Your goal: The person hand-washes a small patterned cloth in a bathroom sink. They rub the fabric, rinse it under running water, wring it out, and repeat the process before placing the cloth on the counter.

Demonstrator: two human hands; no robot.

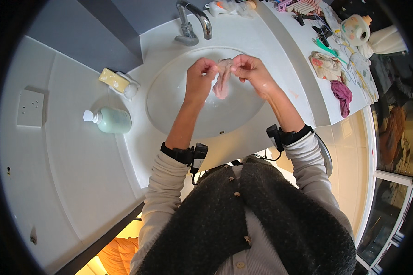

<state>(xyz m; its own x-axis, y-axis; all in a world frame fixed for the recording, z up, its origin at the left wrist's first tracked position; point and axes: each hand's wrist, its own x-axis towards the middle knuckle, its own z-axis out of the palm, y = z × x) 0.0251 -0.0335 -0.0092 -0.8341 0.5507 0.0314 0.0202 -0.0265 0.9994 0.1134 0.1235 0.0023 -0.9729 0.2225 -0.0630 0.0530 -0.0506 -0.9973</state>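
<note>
Over the white oval sink basin (172,99), a small wet-looking pale pink cloth (222,84) hangs between my two hands. My left hand (201,79) pinches one side of its upper edge with thumb and forefinger. On the opposite side, my right hand (251,72) grips the other corner the same way. The cloth's lower end dangles free above the bowl, apart from its surface. Behind the hands stands a chrome faucet (196,24), its curved spout reaching over the back rim. No running water shows.
Left of the basin are a bar of yellow soap (113,79) on a white holder (130,90) and a pale green pump-type bottle (113,120). The right ledge carries a crumpled purple cloth (341,98), a patterned cloth (325,65), hangers and a detergent jug (354,30).
</note>
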